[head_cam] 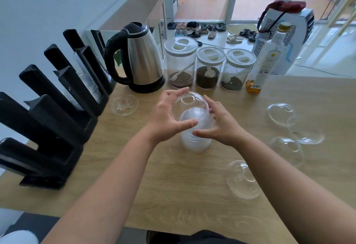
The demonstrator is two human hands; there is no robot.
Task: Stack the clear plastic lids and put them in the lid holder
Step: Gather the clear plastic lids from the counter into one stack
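Lid stack (195, 134), before the kettle (138, 58): left hand (165, 120) and right hand (219, 126) cup it, fingers half-curled; seat the top dome squarely.

Both bare forearms are reaching forward from the near edge of the light wooden surface (173, 186), converging toward its middle. The left hand (165, 116) is curling around the left side of a tall stack of clear domed plastic lids (194, 122), its fingers spreading over the top dome and its thumb (187, 124) pressing across the front. The right hand (221, 126) is cupping the stack's right side, palm facing inward, fingers (211, 103) lying against the dome and thumb pointing left toward the other thumb. Both wrists are bending slightly inward, and both hands are holding clear of the surface.
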